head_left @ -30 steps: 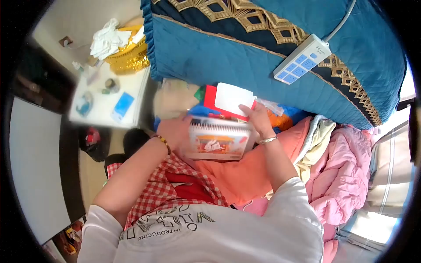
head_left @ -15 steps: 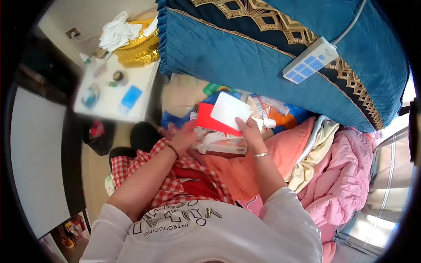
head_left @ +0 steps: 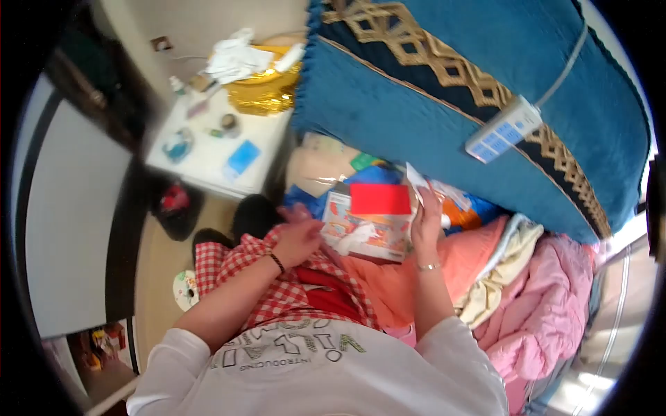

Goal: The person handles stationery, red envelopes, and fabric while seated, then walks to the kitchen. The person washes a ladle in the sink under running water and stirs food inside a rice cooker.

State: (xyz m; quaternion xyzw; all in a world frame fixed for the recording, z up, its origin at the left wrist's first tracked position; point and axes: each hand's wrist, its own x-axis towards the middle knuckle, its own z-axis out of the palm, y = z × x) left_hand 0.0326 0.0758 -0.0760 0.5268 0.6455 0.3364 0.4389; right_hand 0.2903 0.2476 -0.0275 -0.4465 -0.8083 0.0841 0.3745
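Observation:
A flat red piece [head_left: 380, 199] lies on a box or book with a printed cover [head_left: 368, 225], and a crumpled white tissue [head_left: 356, 238] rests on the cover's lower part. My right hand [head_left: 426, 220] pinches a thin white card [head_left: 415, 182], seen nearly edge-on, just right of the red piece. To the left of the printed cover is my left hand [head_left: 298, 240], above the red checked cloth [head_left: 239, 295]. Its fingers are blurred, and I cannot make out anything in them.
A blue headboard cushion [head_left: 409, 97] bears a power strip [head_left: 504, 130]. On the left stands a white bedside table [head_left: 208, 156] with a blue packet [head_left: 242, 158] and gold fabric [head_left: 263, 93]. Coral bedding [head_left: 388, 284] and a pink quilt [head_left: 544, 298] lie at the right.
The red piece now lies on the printed cover, apart from the white card. My right hand has turned the card edge-on and moved it right. The whole view has shifted.

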